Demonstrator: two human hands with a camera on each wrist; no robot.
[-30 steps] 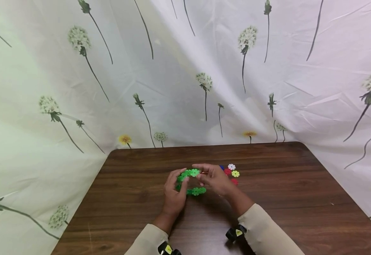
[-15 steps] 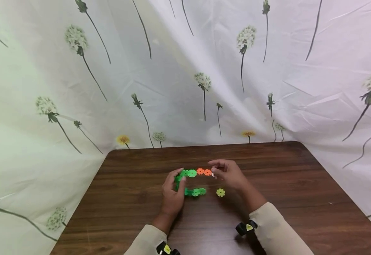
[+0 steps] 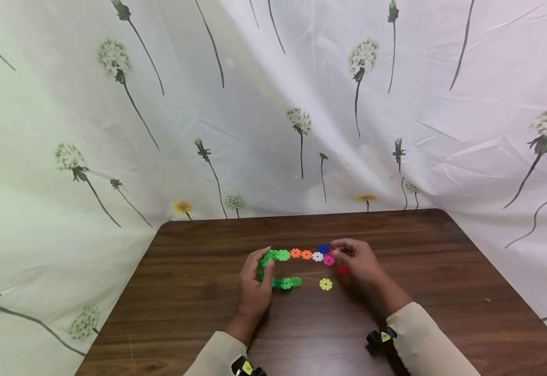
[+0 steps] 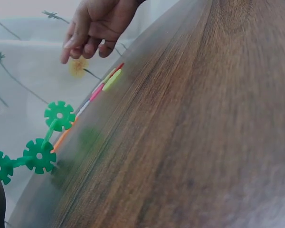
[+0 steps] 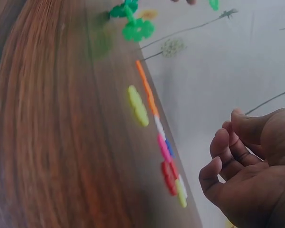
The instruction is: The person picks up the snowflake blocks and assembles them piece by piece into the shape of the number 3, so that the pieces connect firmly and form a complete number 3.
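Observation:
My left hand (image 3: 255, 287) grips a curved chain of green notched discs (image 3: 283, 255), which look like flower-shaped linking pieces. Its free lower end is raised off the table in the left wrist view, where linked green discs (image 4: 39, 156) cast a blurred reflection. My right hand (image 3: 360, 261) hovers over loose discs on the right, fingers loosely curled. Nothing shows between its fingers in the right wrist view, where the hand (image 5: 256, 166) is apart from the discs. Nearest to it lie a pink disc (image 3: 329, 260), a red disc (image 3: 344, 269) and a blue disc (image 3: 323, 248).
Orange discs (image 3: 295, 253) and a white disc (image 3: 317, 256) lie in a row between the hands. One yellow disc (image 3: 326, 284) lies closer to me. The brown wooden table (image 3: 198, 313) ends at a dandelion-patterned cloth (image 3: 264, 156) behind.
My right hand has moved right, away from the green chain, uncovering the orange, white, pink and blue discs and the nearer yellow one. My left hand stays almost still with the chain.

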